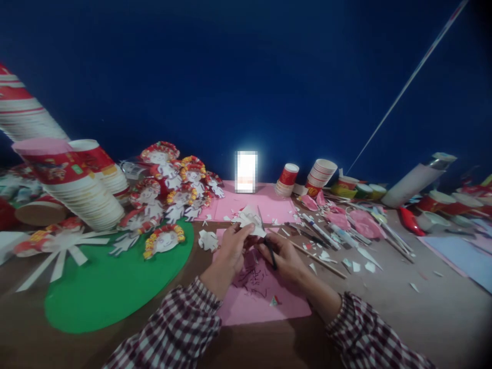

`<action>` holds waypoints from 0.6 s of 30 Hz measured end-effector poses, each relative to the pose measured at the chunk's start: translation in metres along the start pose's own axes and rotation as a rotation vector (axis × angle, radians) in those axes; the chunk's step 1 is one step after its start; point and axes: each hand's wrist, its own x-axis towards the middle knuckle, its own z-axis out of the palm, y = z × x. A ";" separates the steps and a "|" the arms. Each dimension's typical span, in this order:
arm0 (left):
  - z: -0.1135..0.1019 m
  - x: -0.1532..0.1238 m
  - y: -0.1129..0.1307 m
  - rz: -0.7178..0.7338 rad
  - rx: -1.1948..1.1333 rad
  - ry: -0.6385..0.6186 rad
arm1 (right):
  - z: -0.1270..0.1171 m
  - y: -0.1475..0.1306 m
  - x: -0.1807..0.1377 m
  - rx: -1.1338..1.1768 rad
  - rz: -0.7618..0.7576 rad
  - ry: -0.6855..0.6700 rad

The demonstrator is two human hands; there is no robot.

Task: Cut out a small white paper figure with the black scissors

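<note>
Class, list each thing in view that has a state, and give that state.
Left hand: gripping white paper
Right hand: gripping scissors
White paper: held up
Scissors: at the paper, opening unclear
Near pink sheet: flat, dark marks
Green sheet: flat
Cups: mostly stacked
Scraps: scattered

My sleeves look like woven cloth, my white piece matt paper, my scissors metal-bladed; the green sheet smooth, matt; the red object glossy plastic.
</note>
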 end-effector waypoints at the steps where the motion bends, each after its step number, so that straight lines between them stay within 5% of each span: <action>1: 0.000 0.000 0.000 0.001 0.000 0.005 | 0.000 0.000 0.000 0.000 0.010 -0.001; 18: -0.008 0.009 0.001 0.039 0.105 -0.069 | 0.001 0.004 0.000 0.043 0.038 0.029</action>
